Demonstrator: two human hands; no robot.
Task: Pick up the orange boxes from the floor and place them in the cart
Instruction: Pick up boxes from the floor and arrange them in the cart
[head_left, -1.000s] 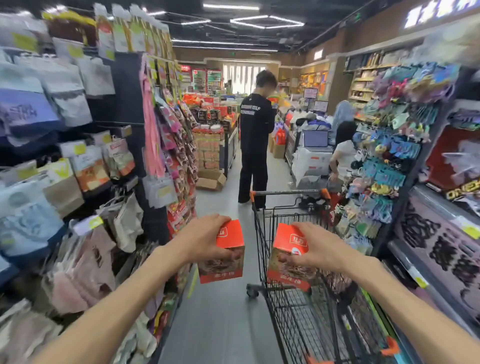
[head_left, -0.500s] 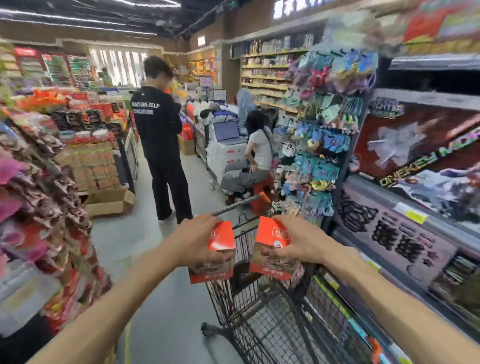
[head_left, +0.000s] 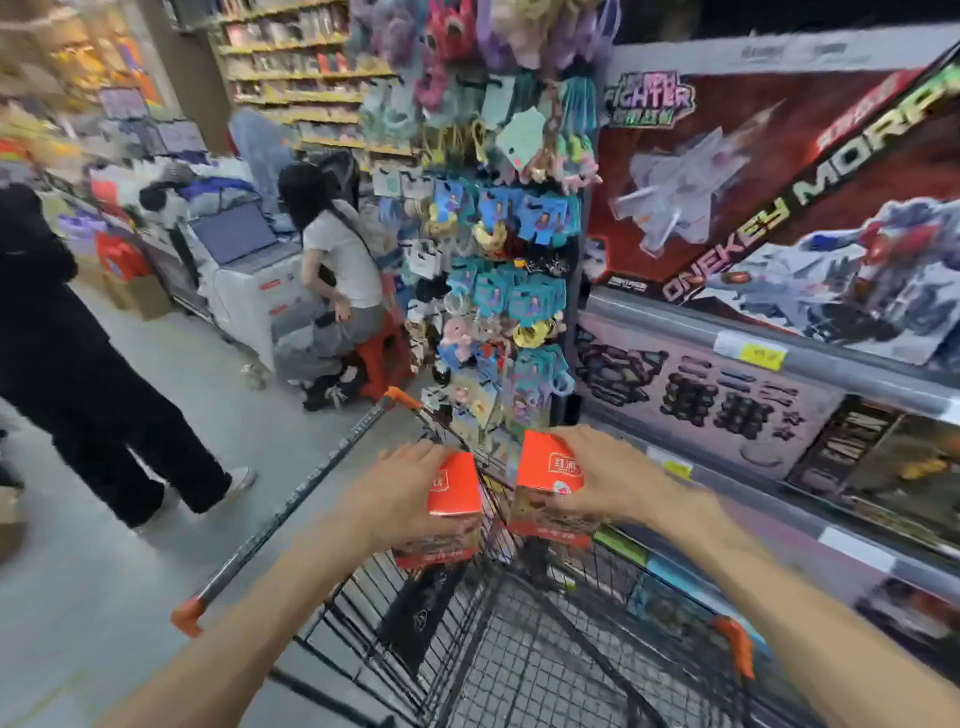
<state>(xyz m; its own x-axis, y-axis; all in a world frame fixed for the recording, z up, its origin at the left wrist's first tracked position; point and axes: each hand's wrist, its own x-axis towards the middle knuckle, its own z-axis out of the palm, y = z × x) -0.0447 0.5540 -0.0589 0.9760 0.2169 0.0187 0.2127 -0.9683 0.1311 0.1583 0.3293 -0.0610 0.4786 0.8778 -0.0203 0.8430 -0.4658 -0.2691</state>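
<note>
Head view: above the black wire cart (head_left: 519, 654), the left hand (head_left: 400, 499) is clamped on one orange box (head_left: 453, 493) and the right hand (head_left: 602, 486) on another orange box (head_left: 551, 470), side by side. Beyond, a seated person (head_left: 343, 275) faces a laptop (head_left: 236, 239).

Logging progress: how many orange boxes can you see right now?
2. One orange box is held in the left hand, the other orange box in the right hand, both over the cart. None visible inside; its near end is out of frame.

The cart (head_left: 519, 670) basket lies open below, hemmed by the accessory rack (head_left: 493, 270) and toy shelf (head_left: 779, 364)
</note>
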